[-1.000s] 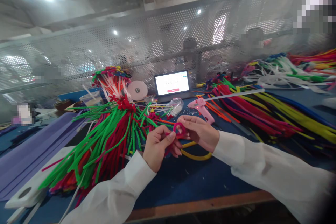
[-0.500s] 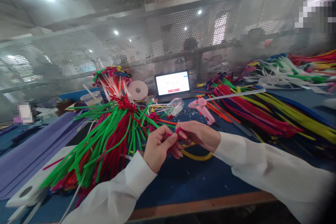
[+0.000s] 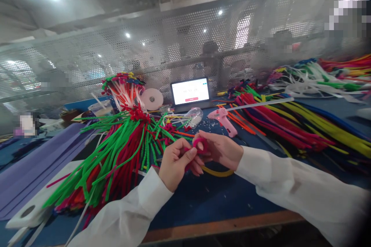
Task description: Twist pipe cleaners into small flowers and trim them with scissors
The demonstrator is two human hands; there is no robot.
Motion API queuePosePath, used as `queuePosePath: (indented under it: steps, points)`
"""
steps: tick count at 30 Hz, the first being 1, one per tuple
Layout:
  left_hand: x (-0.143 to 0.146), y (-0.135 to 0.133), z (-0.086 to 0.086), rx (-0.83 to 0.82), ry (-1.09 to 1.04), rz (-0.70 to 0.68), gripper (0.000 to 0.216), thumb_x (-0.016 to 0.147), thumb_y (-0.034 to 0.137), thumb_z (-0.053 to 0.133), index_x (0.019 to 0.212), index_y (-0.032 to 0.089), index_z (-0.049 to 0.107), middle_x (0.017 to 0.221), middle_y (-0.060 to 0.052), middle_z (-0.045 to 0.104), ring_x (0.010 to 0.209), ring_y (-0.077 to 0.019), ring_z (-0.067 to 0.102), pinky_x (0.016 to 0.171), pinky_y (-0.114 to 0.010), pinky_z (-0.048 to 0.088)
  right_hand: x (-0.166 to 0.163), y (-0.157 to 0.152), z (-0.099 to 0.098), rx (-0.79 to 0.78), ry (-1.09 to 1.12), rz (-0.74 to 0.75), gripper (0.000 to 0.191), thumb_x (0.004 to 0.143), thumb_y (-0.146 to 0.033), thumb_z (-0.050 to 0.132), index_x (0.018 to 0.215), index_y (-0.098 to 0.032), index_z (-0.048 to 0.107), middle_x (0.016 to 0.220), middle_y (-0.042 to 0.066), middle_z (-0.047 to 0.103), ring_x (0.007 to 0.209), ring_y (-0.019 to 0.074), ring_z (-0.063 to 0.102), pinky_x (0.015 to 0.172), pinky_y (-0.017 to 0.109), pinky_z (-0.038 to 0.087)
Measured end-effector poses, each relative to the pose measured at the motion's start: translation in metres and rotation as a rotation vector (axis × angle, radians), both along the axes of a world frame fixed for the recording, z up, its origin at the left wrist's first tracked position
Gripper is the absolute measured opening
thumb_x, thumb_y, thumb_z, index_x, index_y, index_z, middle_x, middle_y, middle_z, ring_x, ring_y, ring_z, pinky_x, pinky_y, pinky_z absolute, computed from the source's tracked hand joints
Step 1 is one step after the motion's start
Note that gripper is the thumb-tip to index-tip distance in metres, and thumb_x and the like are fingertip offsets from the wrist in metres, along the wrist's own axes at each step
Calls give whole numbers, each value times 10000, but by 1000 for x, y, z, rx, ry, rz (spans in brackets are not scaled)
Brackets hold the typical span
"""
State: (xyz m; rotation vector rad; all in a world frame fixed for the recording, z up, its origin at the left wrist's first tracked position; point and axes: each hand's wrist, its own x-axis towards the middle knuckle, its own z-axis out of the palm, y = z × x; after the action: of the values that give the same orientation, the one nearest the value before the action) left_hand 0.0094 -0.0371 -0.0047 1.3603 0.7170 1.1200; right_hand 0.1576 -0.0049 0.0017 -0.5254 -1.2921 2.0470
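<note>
Both my hands meet over the blue table (image 3: 203,200), each pinching the same pink pipe cleaner (image 3: 199,143), which is bent into a small loop between my fingers. My left hand (image 3: 176,162) grips its lower end with thumb and fingers closed. My right hand (image 3: 223,148) is closed on the loop from the right. A yellow pipe cleaner (image 3: 217,172) lies curved on the table just under my right hand. White sleeves cover both my arms.
A heap of green and red pipe cleaners (image 3: 116,154) lies to the left, a long multicoloured heap (image 3: 290,123) to the right. A pink glue gun (image 3: 223,119), a tablet (image 3: 190,91), a tape roll (image 3: 152,99) and a plastic bottle (image 3: 193,115) stand behind. Perforated metal screen at the back.
The pink loop was open and round a second ago, then got pressed flatter between my fingers, and now shows as a tighter curl. My hands stayed in about the same place.
</note>
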Motion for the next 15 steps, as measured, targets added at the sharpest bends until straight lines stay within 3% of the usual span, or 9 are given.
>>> queuePosePath:
  steps: [6, 11, 13, 15]
  points:
    - [1, 0, 1, -13, 14, 53, 186, 749, 294, 513, 686, 151, 412, 574, -12, 618, 420, -112, 558, 383, -200, 433, 1, 0, 3, 57, 35, -111, 229, 757, -310, 481, 616, -140, 419, 587, -33, 384, 456, 44, 302, 429, 180, 211]
    - [-1, 1, 1, 67, 130, 76, 174, 774, 308, 464, 690, 171, 399, 593, -4, 607, 423, -116, 552, 389, -214, 424, 4, 5, 1, 27, -151, -132, 402, 751, -527, 376, 660, -147, 471, 501, -36, 411, 372, 36, 274, 355, 163, 154]
    - [-5, 1, 1, 216, 335, 102, 146, 790, 288, 429, 699, 174, 423, 595, -9, 597, 447, -118, 556, 420, -216, 423, 5, 7, 0, 20, -299, -70, 503, 737, -599, 301, 630, -141, 481, 448, -27, 417, 340, 41, 291, 331, 162, 147]
    - [-10, 1, 0, 498, 633, 145, 116, 790, 227, 413, 703, 173, 466, 595, -19, 590, 499, -121, 562, 473, -214, 413, 5, 7, 1, 64, -424, -41, 484, 726, -581, 343, 607, -134, 487, 420, -25, 417, 331, 45, 317, 320, 160, 161]
